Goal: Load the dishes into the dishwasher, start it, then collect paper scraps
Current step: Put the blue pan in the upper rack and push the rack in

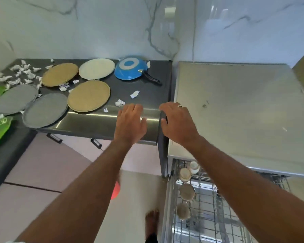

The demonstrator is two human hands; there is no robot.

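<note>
Two bare forearms reach out over a pulled-out dishwasher rack (pixel 205 204), which sits below the right hand (pixel 178 121) and holds only a few cups; both hands are spread, fingers relaxed and gripping nothing, the left hand (pixel 130 122) hovering at the front edge of the dark counter (pixel 95 122). Beyond and left of the left hand lie five plates, the nearest a tan plate (pixel 89 95), with a blue pan (pixel 130 67) farther back and paper scraps (pixel 19 73) scattered farthest left. Loading appears barely begun; the next move likely calls for reaching forward-left to lift a plate.
</note>
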